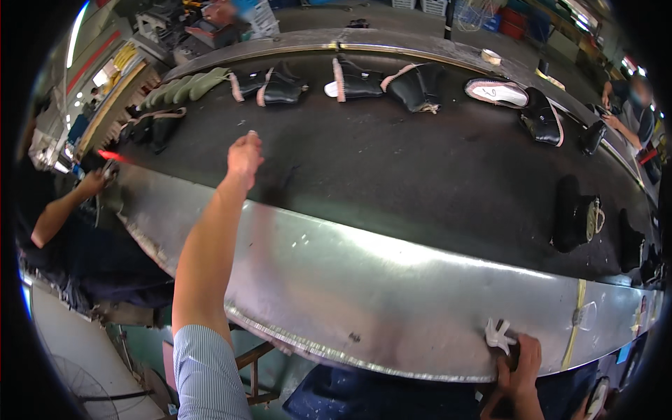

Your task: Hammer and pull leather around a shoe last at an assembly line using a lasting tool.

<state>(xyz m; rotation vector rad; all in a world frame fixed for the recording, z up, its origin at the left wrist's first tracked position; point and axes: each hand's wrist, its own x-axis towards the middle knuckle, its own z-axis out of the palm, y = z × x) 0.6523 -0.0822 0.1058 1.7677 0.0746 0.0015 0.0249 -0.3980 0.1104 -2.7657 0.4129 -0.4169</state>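
My left arm reaches out over the black conveyor belt. My left hand is above the belt with its fingers curled in, and I see nothing in them. Farther back stand black ankle boots with pale pinkish edging around their soles. At the lower right, my right hand rests by the metal table edge, fingers bent around a small whitish pronged tool. Part of that tool is hidden by the fingers, so its exact kind does not show.
Olive shoe-shaped pieces line the far left of the belt. More boots stand at the right. A white-soled boot lies on its side. A co-worker's hand is at the left; another person sits far right. A tape roll lies on the far ledge.
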